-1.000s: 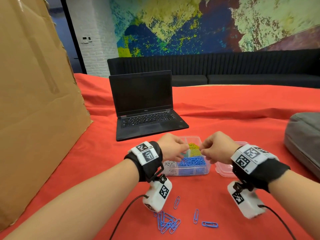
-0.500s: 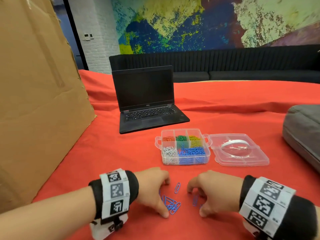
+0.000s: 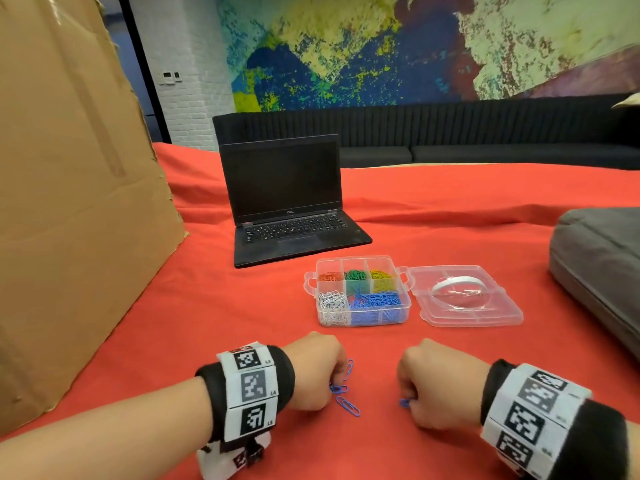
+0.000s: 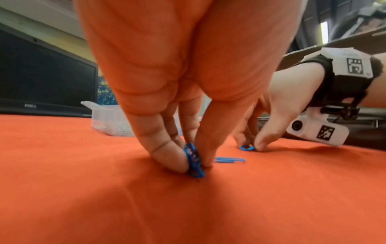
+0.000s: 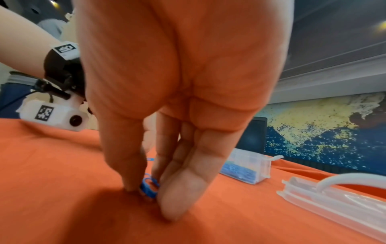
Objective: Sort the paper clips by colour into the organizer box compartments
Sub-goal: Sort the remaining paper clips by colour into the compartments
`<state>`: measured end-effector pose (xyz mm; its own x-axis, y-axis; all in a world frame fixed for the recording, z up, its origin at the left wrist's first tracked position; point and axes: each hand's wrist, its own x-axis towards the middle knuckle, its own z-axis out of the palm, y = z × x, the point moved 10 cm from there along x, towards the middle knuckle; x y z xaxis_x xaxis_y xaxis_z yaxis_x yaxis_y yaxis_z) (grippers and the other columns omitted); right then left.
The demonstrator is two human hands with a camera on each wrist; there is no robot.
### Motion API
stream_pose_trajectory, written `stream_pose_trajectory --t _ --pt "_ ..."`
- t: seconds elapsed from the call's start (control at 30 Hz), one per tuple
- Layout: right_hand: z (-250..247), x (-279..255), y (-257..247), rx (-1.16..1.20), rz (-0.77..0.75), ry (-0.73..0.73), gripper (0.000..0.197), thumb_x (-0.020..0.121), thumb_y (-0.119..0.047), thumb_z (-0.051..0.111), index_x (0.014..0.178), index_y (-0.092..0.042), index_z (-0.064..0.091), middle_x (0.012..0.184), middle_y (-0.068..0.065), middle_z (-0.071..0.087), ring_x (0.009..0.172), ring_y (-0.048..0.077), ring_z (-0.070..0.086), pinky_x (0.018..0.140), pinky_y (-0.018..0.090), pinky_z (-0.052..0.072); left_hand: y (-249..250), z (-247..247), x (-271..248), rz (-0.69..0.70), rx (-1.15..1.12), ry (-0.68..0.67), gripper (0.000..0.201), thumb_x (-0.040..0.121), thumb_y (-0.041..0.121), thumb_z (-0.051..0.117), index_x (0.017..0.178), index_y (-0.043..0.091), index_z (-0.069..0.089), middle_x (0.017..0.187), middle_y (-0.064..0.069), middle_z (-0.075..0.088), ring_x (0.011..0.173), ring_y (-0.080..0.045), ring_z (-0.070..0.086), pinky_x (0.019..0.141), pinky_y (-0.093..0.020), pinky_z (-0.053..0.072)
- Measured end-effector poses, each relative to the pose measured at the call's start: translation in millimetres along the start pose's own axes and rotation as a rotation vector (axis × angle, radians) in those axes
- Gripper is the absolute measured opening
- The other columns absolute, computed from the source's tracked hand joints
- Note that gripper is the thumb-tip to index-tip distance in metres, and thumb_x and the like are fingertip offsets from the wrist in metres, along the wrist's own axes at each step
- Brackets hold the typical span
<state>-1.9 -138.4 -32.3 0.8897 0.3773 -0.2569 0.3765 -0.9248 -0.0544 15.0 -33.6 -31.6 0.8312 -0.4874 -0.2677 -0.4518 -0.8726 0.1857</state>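
Note:
The clear organizer box (image 3: 362,320) stands open on the red cloth, holding orange, green, yellow, white and blue clips in separate compartments. My left hand (image 3: 313,374) is down on the cloth in front of it, thumb and fingers pinching a bunch of blue paper clips (image 4: 194,160). My right hand (image 3: 431,386) is also on the cloth and pinches blue clips (image 5: 149,188) between thumb and fingers. Two or three loose blue clips (image 3: 348,405) lie between the hands.
The box's clear lid (image 3: 464,296) lies open to its right. An open black laptop (image 3: 287,202) stands behind. A big cardboard sheet (image 3: 69,185) rises on the left and a grey bag (image 3: 602,265) lies at the right.
Both hands came back from over the box to the cloth near me and closed on blue clips. The loose pile between them has shrunk.

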Motion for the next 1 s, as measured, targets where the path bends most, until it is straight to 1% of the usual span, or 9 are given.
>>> stream_pose_trajectory --t 0.1,0.17,0.37,0.43,0.57,0.63,0.73,0.83,1.0 --pt "8 -1 12 0.108 0.055 -0.103 0.010 0.072 -0.021 0.059 0.077 -0.014 0.065 0.074 0.003 0.064 0.062 0.021 0.056 0.056 0.022 0.047 -6 1 2 -0.011 0.007 -0.038 0.019 0.077 0.004 0.055 0.087 0.014 0.068 0.079 -0.001 0.063 0.070 -0.015 0.053 0.064 -0.020 0.044" --pt "21 -4 21 0.421 0.106 -0.246 0.003 0.073 -0.015 0.061 0.073 -0.016 0.064 0.064 0.003 0.065 0.049 0.015 0.057 0.049 0.022 0.049 -19 0 4 -0.030 -0.117 -0.061 0.016 0.077 0.005 0.059 0.084 0.017 0.068 0.072 0.004 0.060 0.063 -0.011 0.054 0.062 -0.020 0.046" --pt "19 -11 9 1.838 0.096 -0.371 0.006 0.067 -0.006 0.050 0.065 -0.007 0.056 0.064 0.012 0.051 0.054 0.023 0.055 0.046 0.028 0.051 -53 -15 -6 -0.076 -1.426 -0.042 0.023 0.080 -0.018 0.058 0.081 0.005 0.061 0.064 -0.009 0.060 0.049 -0.016 0.059 0.049 -0.022 0.050" --pt "12 -7 7 2.065 0.123 -0.352 0.018 0.068 -0.009 0.038 0.067 -0.004 0.056 0.069 0.015 0.052 0.055 0.026 0.055 0.045 0.029 0.051 -61 -23 -6 -0.099 -1.710 0.007 0.023 0.070 -0.016 0.056 0.084 0.002 0.061 0.069 -0.012 0.059 0.054 -0.018 0.058 0.048 -0.022 0.051" --pt "19 2 1 1.652 0.235 -0.265 0.025 0.080 -0.004 0.034 0.077 -0.009 0.058 0.059 0.005 0.046 0.042 0.013 0.037 0.036 0.015 0.028 -58 -19 -8 -0.157 -1.809 -0.052 0.017 0.060 -0.003 0.047 0.072 0.005 0.055 0.065 -0.008 0.044 0.049 -0.014 0.039 0.035 -0.016 0.033" --pt "21 7 -7 1.149 0.201 -0.217 0.018 0.085 -0.015 0.049 0.076 -0.018 0.064 0.053 -0.003 0.041 0.041 0.010 0.032 0.038 0.017 0.024 -57 -13 -10 -0.169 -1.494 -0.072 0.010 0.067 0.004 0.052 0.070 0.011 0.058 0.057 -0.001 0.035 0.044 -0.009 0.026 0.035 -0.010 0.018" --pt "9 16 -34 0.550 -0.011 -0.116 0.014 0.080 -0.036 0.066 0.076 -0.022 0.068 0.061 -0.007 0.055 0.052 0.006 0.045 0.049 0.018 0.038 -52 -11 -12 -0.144 -0.757 -0.035 0.005 0.081 0.018 0.069 0.077 0.017 0.067 0.049 0.007 0.039 0.040 -0.007 0.029 0.039 -0.016 0.023" --pt "-2 19 -46 0.362 -0.061 -0.040 0.022 0.075 -0.035 0.071 0.082 -0.014 0.071 0.070 -0.004 0.060 0.061 0.008 0.051 0.055 0.020 0.041 -42 -7 -10 -0.087 -0.243 -0.018 0.022 0.077 0.034 0.075 0.089 0.017 0.071 0.053 0.011 0.046 0.046 -0.002 0.039 0.047 -0.018 0.032" --pt "5 13 -43 0.220 -0.063 -0.090 0.015 0.079 -0.022 0.061 0.083 -0.011 0.069 0.070 0.004 0.061 0.068 0.015 0.052 0.056 0.019 0.040 -41 7 -4 -0.090 -0.163 -0.077 0.008 0.079 0.025 0.070 0.082 0.018 0.069 0.058 0.011 0.053 0.048 -0.001 0.045 0.050 -0.014 0.037"
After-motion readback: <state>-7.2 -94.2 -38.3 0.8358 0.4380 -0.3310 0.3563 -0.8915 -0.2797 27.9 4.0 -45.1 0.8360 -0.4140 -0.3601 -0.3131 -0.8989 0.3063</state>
